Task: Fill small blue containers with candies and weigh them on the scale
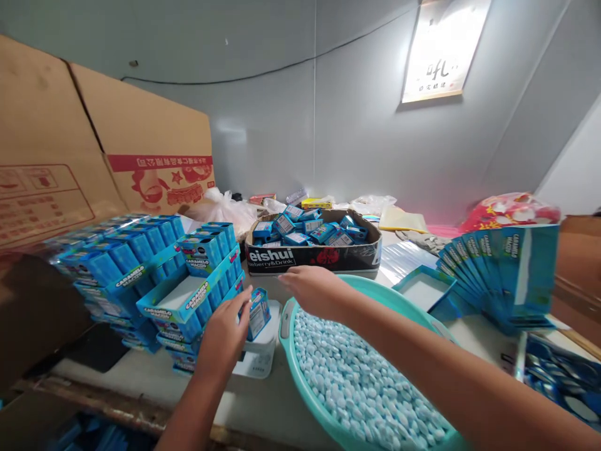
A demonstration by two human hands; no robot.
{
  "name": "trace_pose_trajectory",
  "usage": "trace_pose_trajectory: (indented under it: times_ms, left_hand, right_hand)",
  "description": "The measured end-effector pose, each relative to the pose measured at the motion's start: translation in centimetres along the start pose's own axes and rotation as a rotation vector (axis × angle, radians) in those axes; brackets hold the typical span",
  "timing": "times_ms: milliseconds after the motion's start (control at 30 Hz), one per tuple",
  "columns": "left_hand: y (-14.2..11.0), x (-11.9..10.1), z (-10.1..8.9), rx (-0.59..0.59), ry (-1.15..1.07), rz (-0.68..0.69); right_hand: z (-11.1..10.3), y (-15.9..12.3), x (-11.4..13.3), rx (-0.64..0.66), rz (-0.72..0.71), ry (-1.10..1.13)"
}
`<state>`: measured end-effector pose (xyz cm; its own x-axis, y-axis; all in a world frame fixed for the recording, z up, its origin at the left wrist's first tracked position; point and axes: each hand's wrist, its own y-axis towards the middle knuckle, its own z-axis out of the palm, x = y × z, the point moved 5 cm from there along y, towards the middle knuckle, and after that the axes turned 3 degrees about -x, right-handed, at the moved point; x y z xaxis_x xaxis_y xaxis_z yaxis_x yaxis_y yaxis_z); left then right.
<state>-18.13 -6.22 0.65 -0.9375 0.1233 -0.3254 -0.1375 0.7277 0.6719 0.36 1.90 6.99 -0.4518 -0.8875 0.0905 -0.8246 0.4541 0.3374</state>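
Observation:
A small blue printed candy box (pixel 258 315) stands upright on a white scale (pixel 263 351). My left hand (pixel 227 326) is at its left side, fingers stretched and apart, the tips close to or touching the box. My right hand (pixel 317 289) hangs over the left rim of a turquoise basin (pixel 292 354), with its fingers drawn together and pointing left toward the box. Its palm side is hidden, so what it holds, if anything, does not show. The basin is full of small white-and-blue wrapped candies (pixel 357 376).
Stacked blue display trays (pixel 188 300) with small boxes stand at left, before a large cardboard carton (pixel 159 138). Behind the scale, a black carton (pixel 314 260) holds several blue boxes. Fanned blue display cartons (pixel 498 269) and an open blue tray (pixel 425 288) lie at right.

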Motion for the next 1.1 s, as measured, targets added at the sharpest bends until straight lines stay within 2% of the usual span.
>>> trace_pose_trajectory:
  times_ms: [133, 267, 333, 400, 433, 467, 500, 567, 633, 667, 733, 833, 967, 1033, 1100]
  left_hand:
    - [0.9, 0.5, 0.8, 0.097, 0.077, -0.116]
    - [1.0, 0.0, 0.6, 0.114, 0.128, -0.154]
    - [0.9, -1.8, -0.1, 0.009, 0.145, -0.139]
    - [0.5, -4.9, -1.2, -0.162, 0.092, -0.062]
    - [0.3, -6.9, -1.5, -0.202, 0.022, -0.004]
    - [0.0, -8.9, -1.5, -0.192, -0.06, 0.051]
    - [-0.2, -10.9, -1.0, -0.082, -0.166, 0.112]
    - [-0.9, -14.4, 1.5, 0.305, -0.307, 0.175]
    - [-1.9, -16.9, 4.3, 0.632, -0.296, 0.234]
    - [-2.3, -17.5, 5.7, 0.744, -0.239, 0.263]
    - [-2.9, -18.2, 8.5, 0.872, -0.085, 0.303]
    - [-3.4, -18.6, 11.5, 0.955, 0.045, 0.301]
    - [-4.6, -19.4, 12.3, 0.961, 0.029, 0.398]
    - [-5.1, -19.4, 11.9, 0.88, -0.01, 0.458]
    - [-5.3, -19.3, 11.2, 0.715, -0.092, 0.498]
  right_hand:
    - [0.8, -3.6, -3.5, 0.001, 0.204, 0.034]
    - [2.7, -5.0, -5.6, 0.012, 0.289, 0.118]
    - [3.2, -5.3, -6.1, -0.006, 0.308, 0.18]
    - [3.4, -5.5, -6.6, -0.041, 0.329, 0.233]
    - [3.5, -5.6, -6.8, -0.065, 0.344, 0.259]
    - [3.5, -5.7, -7.1, -0.095, 0.365, 0.294]
    - [3.6, -5.7, -7.4, -0.132, 0.39, 0.34]
    - [3.7, -5.9, -8.3, -0.213, 0.453, 0.456]
    - [3.8, -5.9, -9.0, -0.277, 0.508, 0.559]
    - [3.9, -5.9, -9.2, -0.288, 0.524, 0.587]
    - [4.0, -5.9, -9.4, -0.285, 0.541, 0.621]
    - [3.9, -6.0, -8.8, -0.228, 0.541, 0.643]
    - [3.1, -6.4, -7.1, -0.151, 0.502, 0.626]
    - [2.7, -6.6, -6.4, -0.12, 0.486, 0.598]
    - [2.7, -6.7, -6.1, -0.08, 0.482, 0.571]
